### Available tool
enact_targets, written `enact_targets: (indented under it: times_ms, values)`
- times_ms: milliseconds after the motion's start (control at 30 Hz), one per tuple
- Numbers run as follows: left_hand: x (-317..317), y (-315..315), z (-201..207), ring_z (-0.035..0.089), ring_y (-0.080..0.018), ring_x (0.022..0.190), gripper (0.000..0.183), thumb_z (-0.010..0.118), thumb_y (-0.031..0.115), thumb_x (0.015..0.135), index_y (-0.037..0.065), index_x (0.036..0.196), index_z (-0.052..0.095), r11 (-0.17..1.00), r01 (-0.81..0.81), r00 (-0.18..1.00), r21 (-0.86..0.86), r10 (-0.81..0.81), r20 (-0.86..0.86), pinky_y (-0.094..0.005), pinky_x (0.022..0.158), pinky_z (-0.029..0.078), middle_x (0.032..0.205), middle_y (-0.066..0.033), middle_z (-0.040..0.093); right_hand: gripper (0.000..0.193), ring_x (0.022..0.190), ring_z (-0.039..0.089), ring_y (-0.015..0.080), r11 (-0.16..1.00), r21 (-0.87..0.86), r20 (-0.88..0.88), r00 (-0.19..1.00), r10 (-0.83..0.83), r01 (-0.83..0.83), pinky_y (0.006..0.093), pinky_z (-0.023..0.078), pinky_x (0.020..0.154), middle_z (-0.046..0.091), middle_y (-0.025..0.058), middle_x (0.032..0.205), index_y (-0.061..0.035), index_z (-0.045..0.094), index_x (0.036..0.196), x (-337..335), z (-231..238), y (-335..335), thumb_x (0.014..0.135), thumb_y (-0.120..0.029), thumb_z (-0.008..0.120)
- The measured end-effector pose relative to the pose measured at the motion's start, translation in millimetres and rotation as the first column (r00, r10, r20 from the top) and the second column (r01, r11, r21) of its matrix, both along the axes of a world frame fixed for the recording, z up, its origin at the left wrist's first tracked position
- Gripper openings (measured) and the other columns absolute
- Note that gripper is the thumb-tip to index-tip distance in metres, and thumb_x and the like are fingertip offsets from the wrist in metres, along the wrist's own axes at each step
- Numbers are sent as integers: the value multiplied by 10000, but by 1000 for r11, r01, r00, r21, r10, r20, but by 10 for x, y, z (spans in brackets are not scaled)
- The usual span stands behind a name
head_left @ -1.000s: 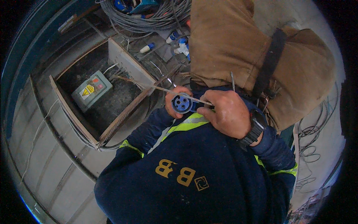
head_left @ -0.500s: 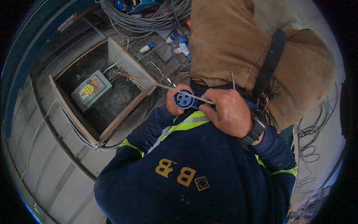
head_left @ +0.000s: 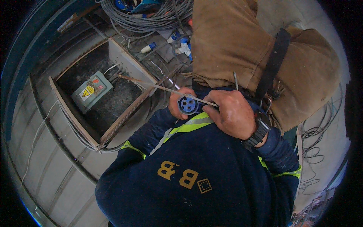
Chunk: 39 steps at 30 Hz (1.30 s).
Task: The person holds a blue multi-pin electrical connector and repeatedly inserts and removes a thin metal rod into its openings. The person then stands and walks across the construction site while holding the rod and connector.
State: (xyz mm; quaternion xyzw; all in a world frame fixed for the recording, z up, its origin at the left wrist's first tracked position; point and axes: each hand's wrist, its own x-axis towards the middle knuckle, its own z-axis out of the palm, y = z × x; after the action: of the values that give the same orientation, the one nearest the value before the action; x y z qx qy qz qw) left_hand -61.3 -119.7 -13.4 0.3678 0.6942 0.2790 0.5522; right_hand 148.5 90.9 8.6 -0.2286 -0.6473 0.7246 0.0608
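Note:
My left hand point(head_left: 177, 103) is closed around a round blue industrial cable connector point(head_left: 188, 105), its face with several holes turned up toward me. With thumb and forefinger, my right hand point(head_left: 233, 113) pinches a thin pale cable point(head_left: 172, 90) near its end. This cable slants across just above the connector, from the wooden-sided box at the left toward my right fingers. Whether it touches the connector I cannot tell. My right wrist wears a dark watch point(head_left: 260, 132). Both hands are close together in front of my waist.
A grey electrical box point(head_left: 92, 92) with a yellow warning label lies inside an open wooden-sided box point(head_left: 123, 123). Beyond it are a big coil of grey cable point(head_left: 147, 23) and several blue and white plugs point(head_left: 148, 48). Loose dark cable point(head_left: 315, 132) lies at the right.
My left hand and the blue connector have shifted slightly right and toward me, and the connector's face has turned a little. My right hand keeps its pinch on the cable, almost still.

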Motion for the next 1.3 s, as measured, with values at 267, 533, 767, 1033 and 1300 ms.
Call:
enact_targets:
  times_ms: [267, 533, 767, 1033, 1300]
  values:
    - [-29, 15, -17, 644, -199, 808, 1045, 798, 782, 474, -57, 1063, 595, 998, 7, 994, 57, -13, 106, -322, 730, 521, 932, -113, 653, 129, 729, 645, 385, 1000, -25, 17, 1000, 17, -16, 426, 507, 647, 652, 192, 766, -12, 652, 883, -9, -3, -11, 793, -78, 715]
    - [-8, 66, 29, 658, -205, 813, 1070, 790, 808, 446, -49, 1058, 597, 999, 30, 998, 29, -32, 48, -325, 742, 529, 933, -118, 663, 139, 734, 643, 387, 999, -29, 4, 1000, 16, -16, 428, 504, 649, 650, 190, 774, -9, 645, 898, -5, -15, -13, 792, -70, 710]
    - [7, 111, 38, 663, -218, 803, 1020, 828, 741, 474, -58, 1062, 592, 997, 26, 994, 67, -33, 100, -327, 730, 532, 934, -140, 669, 133, 735, 639, 391, 999, -28, -3, 1000, 20, -20, 430, 503, 642, 649, 192, 776, -6, 644, 892, -4, -15, -9, 787, -60, 706]
    - [11, 108, -15, 660, -217, 795, 1002, 883, 653, 471, -69, 1097, 581, 992, 2, 986, 125, -22, 165, -319, 708, 528, 933, -141, 668, 118, 732, 641, 388, 999, -49, 0, 1000, 18, -18, 423, 505, 642, 647, 190, 773, -11, 646, 898, -20, -2, 2, 799, -55, 693]
    - [-15, 74, -57, 645, -195, 801, 1005, 884, 649, 480, -72, 1108, 575, 991, 69, 990, 116, -82, 118, -311, 700, 521, 941, -131, 662, 112, 741, 647, 382, 998, -54, 7, 1000, 16, -16, 411, 510, 646, 651, 185, 781, -10, 653, 896, -29, -7, -4, 805, -60, 693]
